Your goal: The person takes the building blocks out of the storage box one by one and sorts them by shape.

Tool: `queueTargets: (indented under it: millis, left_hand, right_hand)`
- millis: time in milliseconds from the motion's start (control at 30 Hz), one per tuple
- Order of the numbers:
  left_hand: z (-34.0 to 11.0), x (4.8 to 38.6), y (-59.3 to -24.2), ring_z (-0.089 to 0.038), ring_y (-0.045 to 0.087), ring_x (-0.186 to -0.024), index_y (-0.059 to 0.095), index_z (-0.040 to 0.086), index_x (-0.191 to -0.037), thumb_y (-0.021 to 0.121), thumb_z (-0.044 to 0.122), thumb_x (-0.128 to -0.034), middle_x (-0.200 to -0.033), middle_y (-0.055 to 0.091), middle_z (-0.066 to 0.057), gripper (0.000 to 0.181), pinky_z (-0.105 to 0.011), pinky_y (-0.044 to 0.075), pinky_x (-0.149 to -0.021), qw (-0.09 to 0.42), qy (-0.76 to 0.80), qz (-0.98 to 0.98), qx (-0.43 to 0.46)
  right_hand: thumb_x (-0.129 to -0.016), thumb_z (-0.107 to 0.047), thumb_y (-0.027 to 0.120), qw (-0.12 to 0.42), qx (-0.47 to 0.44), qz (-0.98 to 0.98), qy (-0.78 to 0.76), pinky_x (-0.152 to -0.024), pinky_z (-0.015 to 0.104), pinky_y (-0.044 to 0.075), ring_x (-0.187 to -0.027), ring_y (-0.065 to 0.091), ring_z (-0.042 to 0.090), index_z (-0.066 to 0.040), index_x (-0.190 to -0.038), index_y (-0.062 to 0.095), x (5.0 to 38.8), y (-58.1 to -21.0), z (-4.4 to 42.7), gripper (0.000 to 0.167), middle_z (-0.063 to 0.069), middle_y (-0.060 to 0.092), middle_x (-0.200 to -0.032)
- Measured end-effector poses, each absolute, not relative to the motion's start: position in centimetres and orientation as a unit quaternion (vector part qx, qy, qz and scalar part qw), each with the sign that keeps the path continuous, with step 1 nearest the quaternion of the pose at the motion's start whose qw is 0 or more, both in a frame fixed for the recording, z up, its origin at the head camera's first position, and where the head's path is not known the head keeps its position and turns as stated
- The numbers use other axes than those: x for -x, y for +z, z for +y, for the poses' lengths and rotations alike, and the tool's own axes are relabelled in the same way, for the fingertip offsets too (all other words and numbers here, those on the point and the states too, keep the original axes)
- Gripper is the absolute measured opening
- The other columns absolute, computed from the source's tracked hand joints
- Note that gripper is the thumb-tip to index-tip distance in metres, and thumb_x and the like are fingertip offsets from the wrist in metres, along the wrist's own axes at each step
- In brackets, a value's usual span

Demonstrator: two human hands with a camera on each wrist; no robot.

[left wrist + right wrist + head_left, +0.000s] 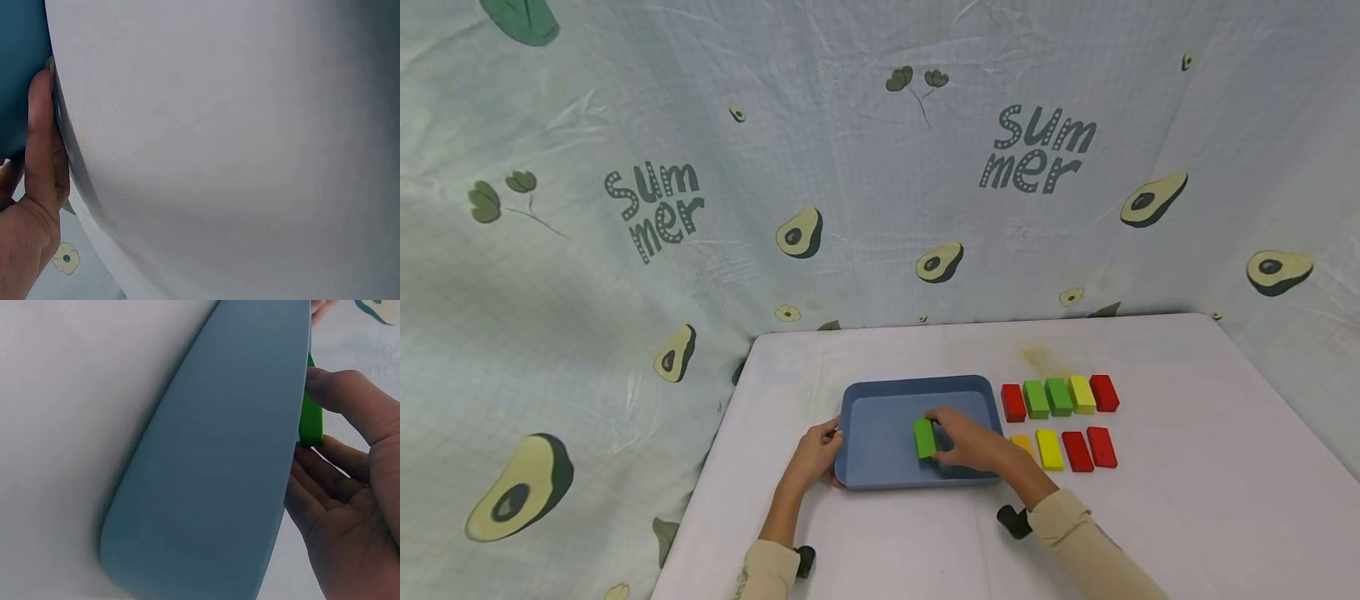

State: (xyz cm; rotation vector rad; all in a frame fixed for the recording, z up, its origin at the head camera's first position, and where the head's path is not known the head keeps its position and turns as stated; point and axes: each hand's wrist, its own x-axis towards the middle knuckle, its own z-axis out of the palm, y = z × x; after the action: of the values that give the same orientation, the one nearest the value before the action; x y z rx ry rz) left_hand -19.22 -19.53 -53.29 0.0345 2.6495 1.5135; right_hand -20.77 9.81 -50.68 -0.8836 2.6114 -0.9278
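Observation:
A blue-grey rectangular tray (880,417) lies on the table. My left hand (815,454) grips its left edge; in the left wrist view the fingers (40,137) lie along the tray's wall (22,62). Over the middle of the tray, my right hand (970,442) pinches a green block (925,439) lengthwise between thumb and fingers. In the right wrist view the green block (311,419) shows partly behind the tray's rim, its far end hidden. Whether the block touches the tray floor I cannot tell.
Right of the tray stands a back row of red, green and yellow blocks (1060,397). A front row holds yellow and red blocks (1077,452) and an orange-yellow block (1022,445), partly covered by the right forearm. A printed cloth (865,167) hangs behind the white table (925,533).

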Motion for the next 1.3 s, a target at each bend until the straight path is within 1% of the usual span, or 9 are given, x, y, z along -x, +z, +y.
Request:
queueTargets:
  millis: [233, 400, 567, 633, 833, 900, 1100, 1167, 1300]
  left_hand:
    - [-19.6, 19.3, -53.4, -0.022, 0.060, -0.069, 0.044, -0.002, -0.138, 0.048, 0.011, -0.0935, -0.100, 0.058, -0.015, 0.046, -0.037, 0.049, -0.042, 0.060, 0.509, 0.859, -0.010]
    - [-19.6, 19.5, -53.4, -0.021, 0.060, -0.079, 0.046, -0.002, -0.137, 0.049, 0.011, -0.0935, -0.100, 0.060, -0.013, 0.045, -0.031, 0.051, -0.050, 0.047, 0.491, 0.870, -0.013]
    - [-19.5, 19.5, -53.3, -0.023, 0.060, -0.076, 0.045, -0.003, -0.137, 0.048, 0.010, -0.0931, -0.099, 0.059, -0.014, 0.046, -0.034, 0.050, -0.046, 0.048, 0.498, 0.866, -0.015]
    - [-19.5, 19.4, -53.4, -0.022, 0.060, -0.074, 0.045, -0.003, -0.137, 0.049, 0.010, -0.0928, -0.098, 0.059, -0.013, 0.046, -0.034, 0.051, -0.050, 0.048, 0.493, 0.869, -0.015]
    - [-19.5, 19.3, -53.4, -0.018, 0.058, -0.082, 0.048, -0.003, -0.135, 0.050, 0.012, -0.0928, -0.098, 0.061, -0.009, 0.045, -0.035, 0.049, -0.075, 0.036, 0.462, 0.886, -0.015]
    - [-19.5, 19.2, -53.4, -0.018, 0.058, -0.083, 0.048, -0.003, -0.135, 0.050, 0.012, -0.0929, -0.098, 0.061, -0.009, 0.045, -0.035, 0.049, -0.075, 0.036, 0.462, 0.886, -0.014]
    - [-19.4, 19.2, -53.4, -0.020, 0.060, -0.079, 0.047, -0.003, -0.136, 0.050, 0.011, -0.0926, -0.097, 0.060, -0.011, 0.045, -0.031, 0.051, -0.060, 0.041, 0.473, 0.880, -0.011]
    - [-19.3, 19.3, -53.4, -0.020, 0.060, -0.079, 0.048, -0.002, -0.135, 0.051, 0.011, -0.0924, -0.096, 0.060, -0.011, 0.045, -0.032, 0.051, -0.062, 0.040, 0.473, 0.880, -0.009]
    - [-19.4, 19.5, -53.5, -0.018, 0.058, -0.081, 0.049, -0.002, -0.134, 0.051, 0.011, -0.0921, -0.095, 0.061, -0.008, 0.044, -0.036, 0.049, -0.076, 0.033, 0.456, 0.889, -0.012]
  right_hand:
    - [-0.083, -0.017, 0.072, 0.119, 0.278, 0.894, -0.331, -0.095, 0.044, 0.040, -0.116, 0.047, 0.027, -0.002, -0.137, 0.042, 20.6, -50.4, 10.8, 0.063, 0.013, 0.046, -0.134]
    - [-0.083, -0.017, 0.072, 0.108, 0.281, 0.892, -0.338, -0.095, 0.045, 0.040, -0.116, 0.047, 0.029, -0.002, -0.136, 0.043, 20.7, -50.3, 11.4, 0.063, 0.014, 0.048, -0.131]
    - [-0.083, -0.018, 0.072, 0.103, 0.281, 0.893, -0.336, -0.095, 0.044, 0.040, -0.116, 0.047, 0.028, -0.002, -0.136, 0.043, 20.8, -50.4, 11.9, 0.063, 0.013, 0.048, -0.131]
    - [-0.083, -0.019, 0.072, 0.101, 0.278, 0.895, -0.335, -0.096, 0.044, 0.040, -0.117, 0.047, 0.028, -0.002, -0.137, 0.043, 20.8, -50.5, 12.1, 0.063, 0.012, 0.048, -0.131]
    - [-0.083, -0.018, 0.073, 0.097, 0.268, 0.894, -0.345, -0.095, 0.044, 0.040, -0.118, 0.047, 0.027, -0.005, -0.138, 0.042, 20.6, -50.8, 12.6, 0.064, 0.010, 0.049, -0.131]
    - [-0.083, -0.018, 0.073, 0.098, 0.263, 0.896, -0.345, -0.095, 0.044, 0.041, -0.118, 0.047, 0.026, -0.007, -0.138, 0.042, 20.5, -50.9, 12.8, 0.065, 0.009, 0.049, -0.131]
    - [-0.082, -0.020, 0.073, 0.105, 0.243, 0.905, -0.332, -0.094, 0.043, 0.042, -0.116, 0.047, 0.024, -0.010, -0.139, 0.042, 20.4, -51.0, 13.2, 0.066, 0.009, 0.049, -0.132]
    - [-0.082, -0.020, 0.073, 0.108, 0.236, 0.909, -0.327, -0.093, 0.043, 0.042, -0.115, 0.047, 0.022, -0.011, -0.139, 0.042, 20.5, -51.0, 13.4, 0.066, 0.008, 0.049, -0.132]
    - [-0.082, -0.021, 0.074, 0.108, 0.231, 0.910, -0.327, -0.093, 0.043, 0.042, -0.116, 0.047, 0.023, -0.011, -0.139, 0.042, 20.7, -51.1, 13.8, 0.066, 0.008, 0.050, -0.131]
